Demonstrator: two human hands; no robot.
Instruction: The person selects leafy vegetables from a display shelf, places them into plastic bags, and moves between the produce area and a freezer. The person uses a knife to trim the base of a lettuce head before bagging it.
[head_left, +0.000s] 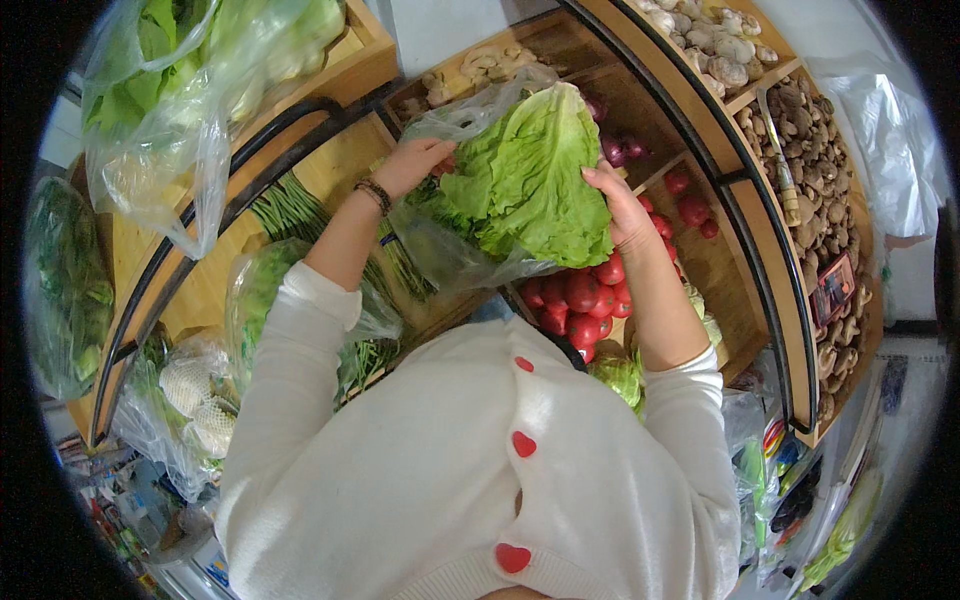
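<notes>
A green leaf lettuce head (544, 172) lies before me, its pale stem end pointing up. My right hand (621, 202) grips its right edge, with the thumb on top of the leaves. At the lettuce's left side, my left hand (416, 169), with a beaded bracelet (373, 193) at the wrist, has its fingers bent at the edge of a clear plastic bag (457, 259). The fingertips are partly hidden there. The bag spreads behind and under the lettuce, and darker leafy greens (439, 206) show beside it.
Red tomatoes (581, 292) fill a wooden compartment below right; red onions (626, 148) sit behind. Green beans (289, 210) lie at left. A curved black rail (697, 142) borders the bins, with shiitake mushrooms (802, 150), a knife (780, 157) and garlic (724, 49) beyond. Bagged greens (169, 97) stand upper left.
</notes>
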